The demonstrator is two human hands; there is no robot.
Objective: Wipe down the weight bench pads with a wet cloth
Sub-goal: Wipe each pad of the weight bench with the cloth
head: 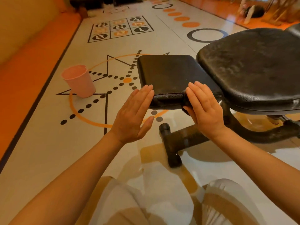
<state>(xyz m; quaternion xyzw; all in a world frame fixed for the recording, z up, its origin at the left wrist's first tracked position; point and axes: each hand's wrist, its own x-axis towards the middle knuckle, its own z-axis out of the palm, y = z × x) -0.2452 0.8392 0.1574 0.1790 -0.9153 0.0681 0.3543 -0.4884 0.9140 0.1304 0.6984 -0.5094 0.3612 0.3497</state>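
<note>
Gym / fitness studio. Evidence: black padded weight bench (235, 75) on steel frame (186, 140); glossy training floor (48, 151) printed w/ numbered agility grid (121, 29), dotted lines, rings and orange spots (181, 18); orange border strip (32, 65) along floor edge.

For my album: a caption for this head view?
Both open hands, left hand and right hand, at the bench's small pad; no cloth visible.
</note>
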